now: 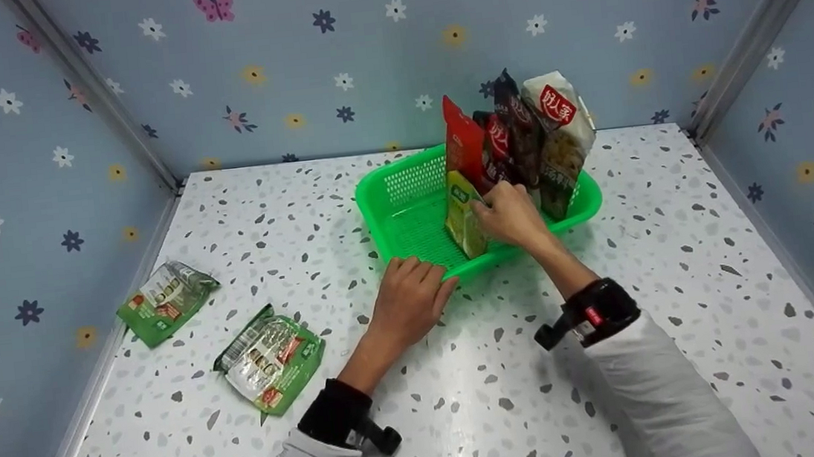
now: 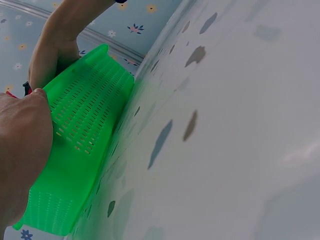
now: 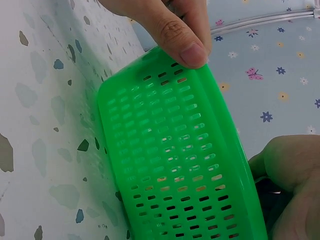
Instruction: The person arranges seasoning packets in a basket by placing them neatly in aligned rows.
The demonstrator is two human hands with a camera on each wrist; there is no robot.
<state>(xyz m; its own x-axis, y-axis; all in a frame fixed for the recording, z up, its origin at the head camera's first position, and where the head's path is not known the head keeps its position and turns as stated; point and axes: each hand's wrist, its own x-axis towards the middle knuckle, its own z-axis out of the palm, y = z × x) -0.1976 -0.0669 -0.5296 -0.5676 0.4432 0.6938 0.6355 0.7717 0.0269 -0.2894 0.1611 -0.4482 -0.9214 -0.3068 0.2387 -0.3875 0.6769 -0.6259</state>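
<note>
A green plastic basket [image 1: 407, 232] with slotted walls stands toward the back wall. My left hand [image 1: 410, 295] grips its near rim; in the right wrist view the thumb [image 3: 194, 54] presses the rim from outside. My right hand [image 1: 514, 214] reaches over the near side and holds the right edge of a yellow-green packet [image 1: 462, 216], its fingertips partly hidden. Behind that packet stands a red packet [image 1: 462, 141]. Farther right, dark packets [image 1: 516, 124] and a white-and-brown packet [image 1: 559, 139] lean upright in the basket.
Two green-and-clear packets lie flat on the speckled table at the left: one packet [image 1: 167, 300] near the left wall, another packet [image 1: 270, 361] closer to me. Flower-patterned walls [image 1: 360, 54] enclose the table at the back and both sides.
</note>
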